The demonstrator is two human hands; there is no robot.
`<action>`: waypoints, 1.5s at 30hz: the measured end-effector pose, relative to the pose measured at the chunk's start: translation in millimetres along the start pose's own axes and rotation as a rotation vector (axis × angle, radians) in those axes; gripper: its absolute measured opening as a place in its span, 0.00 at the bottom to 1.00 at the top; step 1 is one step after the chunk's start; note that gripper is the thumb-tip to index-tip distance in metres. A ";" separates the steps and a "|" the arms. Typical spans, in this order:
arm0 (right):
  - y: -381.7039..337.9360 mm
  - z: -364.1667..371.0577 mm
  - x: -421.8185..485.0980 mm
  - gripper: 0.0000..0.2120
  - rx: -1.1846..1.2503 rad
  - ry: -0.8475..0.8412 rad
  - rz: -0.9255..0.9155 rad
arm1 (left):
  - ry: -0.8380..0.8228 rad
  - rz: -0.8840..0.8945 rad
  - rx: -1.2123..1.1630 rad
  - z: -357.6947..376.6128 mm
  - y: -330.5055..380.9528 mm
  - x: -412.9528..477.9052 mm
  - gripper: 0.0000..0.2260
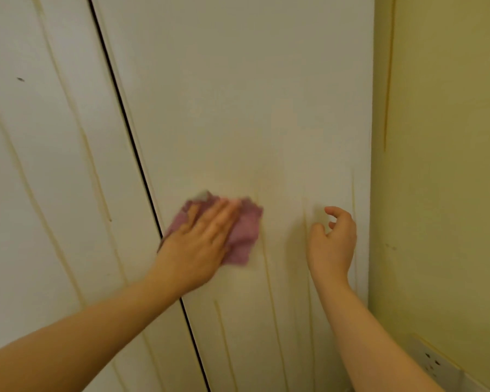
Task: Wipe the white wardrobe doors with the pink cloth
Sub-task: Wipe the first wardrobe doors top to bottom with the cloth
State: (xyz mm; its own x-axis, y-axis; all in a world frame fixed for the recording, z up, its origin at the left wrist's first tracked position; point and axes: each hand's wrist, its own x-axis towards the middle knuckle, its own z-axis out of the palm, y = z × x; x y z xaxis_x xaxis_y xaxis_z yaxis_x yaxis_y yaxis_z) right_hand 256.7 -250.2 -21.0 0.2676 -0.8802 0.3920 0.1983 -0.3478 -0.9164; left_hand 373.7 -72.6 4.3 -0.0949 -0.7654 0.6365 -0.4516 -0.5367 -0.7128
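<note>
Head view, facing two flat white wardrobe doors (238,80) split by a thin dark vertical gap (130,137).

Low on the right-hand door (266,123), just right of the gap: a crumpled pink cloth (245,236), blurred, pressed against the panel. Over the cloth, the left hand (201,241), palm to the door, fingers straight and close together, pinning the fabric flat rather than gripping it. Pink edges showing above the fingertips and to the right of the hand, the rest hidden under the palm. Left wrist and forearm lying across the gap and covering a short stretch of it.

Further right on the same door, apart from the cloth: the right hand (334,244), raised, fingers and thumb loosely curled, slack, holding nothing. Impossible to tell whether touching the panel or just in front of it.

Long pale yellowish streaks (269,278) running down both doors, several passing between the two hands and below the cloth. A small dark speck (20,79) high on the left-hand door (40,222).

Right of the wardrobe's edge, a yellow-green painted wall (450,165) with a thin vertical streak of its own near the top. Low on that wall, beside the right forearm, a white plastic wall socket (433,363), blurred.
</note>
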 end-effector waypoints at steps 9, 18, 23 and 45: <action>0.5 -3.8 4.6 0.16 0.008 0.027 0.026 | -0.040 0.220 -0.080 11.0 32.3 14.6 0.26; 2.5 -3.1 5.9 0.17 -0.017 0.014 0.048 | -0.043 0.146 -0.021 11.9 15.8 50.9 0.24; -1.0 -3.4 5.5 0.17 0.001 0.002 0.043 | -0.144 0.377 -0.106 0.1 -3.9 60.1 0.24; 5.1 -9.1 14.0 0.17 0.012 0.044 0.074 | -0.019 0.063 -0.015 3.9 -20.0 76.3 0.24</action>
State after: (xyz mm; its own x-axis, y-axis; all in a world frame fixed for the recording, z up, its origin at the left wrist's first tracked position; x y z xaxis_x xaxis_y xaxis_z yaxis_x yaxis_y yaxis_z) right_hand 252.9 -267.3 -20.9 0.2404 -0.9167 0.3191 0.1906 -0.2778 -0.9415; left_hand 379.0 -121.6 66.0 -0.1071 -0.8042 0.5846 -0.4586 -0.4818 -0.7467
